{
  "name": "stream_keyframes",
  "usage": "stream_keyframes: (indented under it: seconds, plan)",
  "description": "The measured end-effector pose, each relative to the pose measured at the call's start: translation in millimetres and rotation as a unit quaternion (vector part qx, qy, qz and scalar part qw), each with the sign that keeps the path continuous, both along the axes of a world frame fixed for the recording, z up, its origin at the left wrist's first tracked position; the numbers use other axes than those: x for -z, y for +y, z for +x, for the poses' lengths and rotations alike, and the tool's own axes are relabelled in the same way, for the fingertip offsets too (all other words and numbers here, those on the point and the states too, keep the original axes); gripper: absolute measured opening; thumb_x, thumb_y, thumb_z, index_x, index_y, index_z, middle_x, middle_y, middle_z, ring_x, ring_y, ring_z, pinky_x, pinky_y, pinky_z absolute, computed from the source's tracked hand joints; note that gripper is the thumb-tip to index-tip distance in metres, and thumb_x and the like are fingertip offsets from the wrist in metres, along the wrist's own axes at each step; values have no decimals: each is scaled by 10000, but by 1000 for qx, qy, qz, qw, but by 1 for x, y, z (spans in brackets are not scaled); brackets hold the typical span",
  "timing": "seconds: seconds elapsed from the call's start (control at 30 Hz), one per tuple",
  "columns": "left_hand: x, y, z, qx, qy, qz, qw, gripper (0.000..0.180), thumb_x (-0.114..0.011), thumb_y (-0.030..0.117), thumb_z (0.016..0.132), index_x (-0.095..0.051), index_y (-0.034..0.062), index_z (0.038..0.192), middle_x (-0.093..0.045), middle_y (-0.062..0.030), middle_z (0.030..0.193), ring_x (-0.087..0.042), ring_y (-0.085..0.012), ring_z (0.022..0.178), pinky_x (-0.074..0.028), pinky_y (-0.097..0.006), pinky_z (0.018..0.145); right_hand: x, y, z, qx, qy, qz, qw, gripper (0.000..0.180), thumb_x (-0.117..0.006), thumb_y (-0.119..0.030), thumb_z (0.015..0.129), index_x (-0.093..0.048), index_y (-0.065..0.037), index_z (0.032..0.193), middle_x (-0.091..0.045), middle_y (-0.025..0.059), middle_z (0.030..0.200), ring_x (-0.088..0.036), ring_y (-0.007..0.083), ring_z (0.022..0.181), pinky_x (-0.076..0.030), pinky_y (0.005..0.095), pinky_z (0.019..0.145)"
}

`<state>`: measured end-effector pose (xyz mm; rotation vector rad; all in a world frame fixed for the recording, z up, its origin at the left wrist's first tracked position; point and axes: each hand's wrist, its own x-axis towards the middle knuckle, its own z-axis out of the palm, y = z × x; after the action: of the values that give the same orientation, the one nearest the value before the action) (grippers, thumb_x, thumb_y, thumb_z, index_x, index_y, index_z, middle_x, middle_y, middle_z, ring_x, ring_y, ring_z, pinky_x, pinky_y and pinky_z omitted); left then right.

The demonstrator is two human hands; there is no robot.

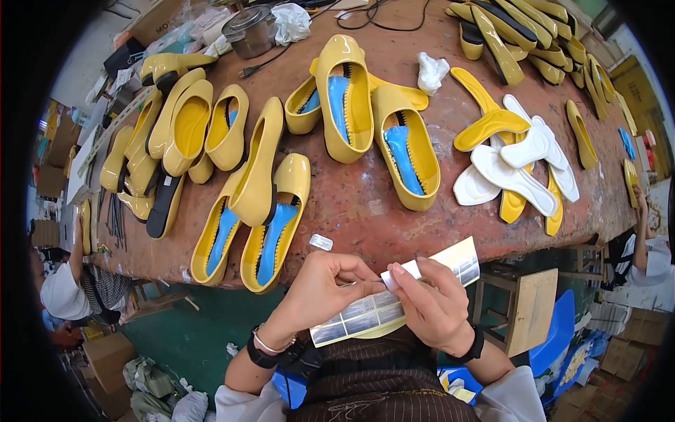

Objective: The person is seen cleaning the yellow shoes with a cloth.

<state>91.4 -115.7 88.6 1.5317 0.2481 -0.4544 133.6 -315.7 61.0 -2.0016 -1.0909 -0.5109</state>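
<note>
Just in front of the table's near edge, I hold a sheet of silver stickers (355, 315) on pale yellow backing, tilted up to the right. My left hand (320, 287) pinches it at the upper edge, its fingertips partly hidden. My right hand (437, 309) is closed on its middle, thumb and fingers around a small white curled piece (389, 280); whether that is a peeling label, I cannot tell. A loose silver label (320, 242) lies on the table just beyond my left hand. Nearby, a pair of yellow shoes (298, 184) has bright blue strips inside.
On the reddish table (351, 232), more yellow flats (188, 126) crowd the left and the far right. White and yellow insoles (517, 169) lie piled at right. A metal pot (249, 32) and cables stand at the back. A wooden stool (532, 309) is right; co-workers sit at both sides.
</note>
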Motion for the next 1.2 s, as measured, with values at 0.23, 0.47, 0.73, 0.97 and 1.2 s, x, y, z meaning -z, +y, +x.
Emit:
stream_keyframes:
  seconds: [0.23,0.47,0.73,0.97,1.2]
  plan:
    - [7,0,1,6,20,6,1000,128,-754,68,875,-722,-33,946,-745,-69,820,-677,-64,755,-520,-214,656,3,-2,-1,0,-23,-12,1000,523,-659,21,679,-670,14,1202,-658,68,766,-676,249,809,-558,410,839]
    - [6,13,-2,68,21,-141,987,393,-769,1,820,-657,-51,1193,-720,-96,1102,-664,-115,1017,-534,-253,873,7,-8,-5,60,-14,-25,998,456,-686,2,731,-702,-58,1183,-693,33,793,-697,233,919,-508,437,946]
    - [14,14,0,11,45,39,998,192,-744,15,835,-703,-43,1013,-749,-78,868,-691,-87,809,-532,-238,716,-3,-20,-14,9,83,31,996,489,-750,50,677,-716,-100,1142,-689,-2,842,-633,275,1087,-318,562,1122]
    - [-7,-17,6,1,-77,171,982,156,-734,74,825,-752,-3,960,-731,-168,841,-724,-245,740,-531,-324,691,0,6,5,-21,101,38,994,591,-695,170,776,-513,67,1328,-709,229,1116,-726,342,971,-558,402,883]
    - [-14,-20,4,-22,-88,174,981,154,-726,86,855,-749,-9,974,-733,-156,825,-676,-158,731,-520,-302,675,5,10,-5,23,124,109,986,580,-668,168,785,-543,55,1340,-703,177,935,-681,300,749,-563,360,726]
